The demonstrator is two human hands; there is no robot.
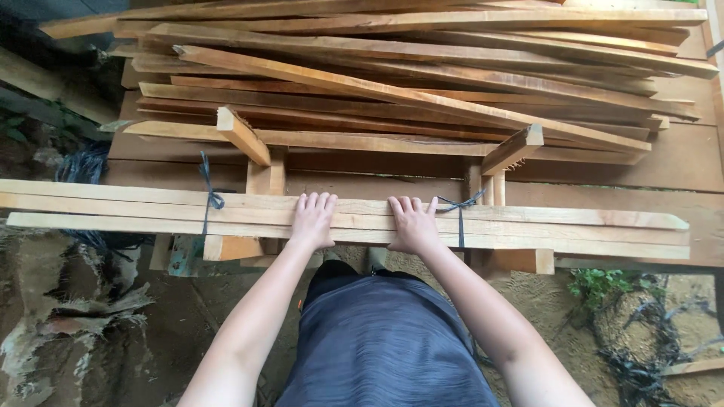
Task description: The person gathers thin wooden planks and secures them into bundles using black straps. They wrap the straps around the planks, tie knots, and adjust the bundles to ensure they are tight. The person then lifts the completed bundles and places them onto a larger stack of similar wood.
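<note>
A bundle of long pale wooden slats (528, 226) lies across two wooden supports in front of me, running left to right. Dark string ties it at the left (209, 197) and at the right (460, 215). My left hand (312, 220) rests palm down on top of the bundle near its middle, fingers spread a little. My right hand (412, 224) lies flat beside it, just left of the right tie. Neither hand wraps around a slat.
Behind the bundle a large loose pile of wooden slats (407, 83) lies on a plank platform (679, 162). Two angled wooden brackets (243, 136) (514, 148) rise from the supports. Dirt ground, debris and dark netting (83, 166) lie left; weeds (599, 285) grow at right.
</note>
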